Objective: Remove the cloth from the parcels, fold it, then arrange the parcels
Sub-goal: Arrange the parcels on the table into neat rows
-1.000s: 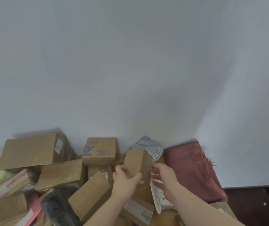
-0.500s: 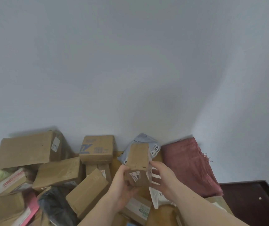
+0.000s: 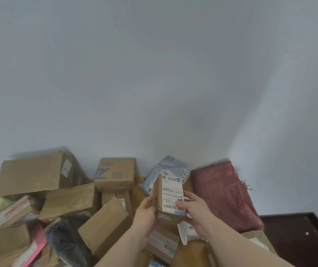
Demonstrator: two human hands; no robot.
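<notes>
You grip the small labelled parcel (image 3: 170, 199) between your left hand (image 3: 144, 214) and right hand (image 3: 194, 212), label up to read it, above the jumbled parcels (image 3: 104, 226), while the folded cloth (image 3: 225, 195) lies by the wall corner, out of the way.

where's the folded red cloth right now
In the head view, the folded red cloth lies at the right of the pile, in the wall corner, just right of the small box held in both hands.
</notes>
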